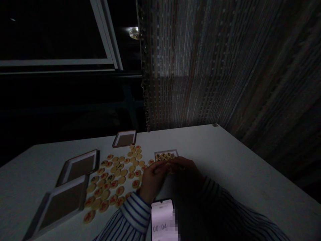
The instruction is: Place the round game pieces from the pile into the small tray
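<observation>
A small open box (pixel 166 154) on the white table (pixel 225 157) holds a row of round wooden game discs. My left hand (pixel 152 177) and my right hand (pixel 187 169) meet just in front of it, fingers curled together over discs at the box's near edge. What the fingers hold is hidden in the dim light. Several more yellow discs (pixel 117 177) with red or dark characters lie spread on the table to the left of my left hand. Both my sleeves are striped.
Three shallow box lids or trays lie at the left: a large one (pixel 62 204), one behind it (pixel 80 165), and a small one (pixel 124 139) further back. A lit phone (pixel 163 219) showing a timer stands near me. A curtain (pixel 225 67) hangs behind the table.
</observation>
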### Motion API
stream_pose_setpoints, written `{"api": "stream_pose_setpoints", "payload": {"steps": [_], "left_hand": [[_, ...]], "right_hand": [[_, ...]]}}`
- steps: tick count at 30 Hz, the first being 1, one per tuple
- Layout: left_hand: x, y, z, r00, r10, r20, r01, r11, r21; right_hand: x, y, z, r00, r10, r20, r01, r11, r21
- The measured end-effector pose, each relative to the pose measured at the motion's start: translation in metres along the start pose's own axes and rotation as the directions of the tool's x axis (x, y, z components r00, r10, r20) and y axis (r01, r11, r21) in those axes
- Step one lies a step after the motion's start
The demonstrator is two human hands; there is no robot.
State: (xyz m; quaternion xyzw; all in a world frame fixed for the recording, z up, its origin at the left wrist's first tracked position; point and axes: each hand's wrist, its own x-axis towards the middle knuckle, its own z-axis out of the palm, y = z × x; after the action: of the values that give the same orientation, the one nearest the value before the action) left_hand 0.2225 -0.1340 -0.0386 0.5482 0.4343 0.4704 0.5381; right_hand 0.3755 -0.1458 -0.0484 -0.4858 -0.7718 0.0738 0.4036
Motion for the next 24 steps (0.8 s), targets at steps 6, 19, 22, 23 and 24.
{"api": "stream_pose_setpoints", "payload": {"steps": [6, 19, 22, 23, 24], "left_hand": [[0.001, -0.003, 0.001, 0.999, -0.044, -0.021, 0.042, 0.996, -0.083], [0.005, -0.011, -0.002, 0.999, 0.004, -0.037, -0.007, 0.994, -0.105], [0.007, -0.013, -0.004, 0.999, 0.039, -0.019, -0.041, 0.991, -0.130], [0.008, -0.014, -0.005, 0.998, 0.053, -0.023, -0.055, 0.991, -0.125], [0.009, -0.015, -0.006, 0.997, 0.067, -0.032, -0.070, 0.992, -0.106]], "right_hand": [[0.001, -0.002, 0.000, 0.999, -0.035, 0.030, 0.038, 0.991, -0.125], [0.004, -0.007, -0.003, 0.989, -0.039, 0.142, 0.089, 0.928, -0.361], [0.008, -0.009, -0.006, 0.990, -0.064, 0.123, 0.105, 0.925, -0.365], [0.010, -0.008, -0.008, 0.990, -0.079, 0.113, 0.115, 0.925, -0.363], [0.012, -0.007, -0.010, 0.990, -0.096, 0.102, 0.127, 0.924, -0.360]]}}
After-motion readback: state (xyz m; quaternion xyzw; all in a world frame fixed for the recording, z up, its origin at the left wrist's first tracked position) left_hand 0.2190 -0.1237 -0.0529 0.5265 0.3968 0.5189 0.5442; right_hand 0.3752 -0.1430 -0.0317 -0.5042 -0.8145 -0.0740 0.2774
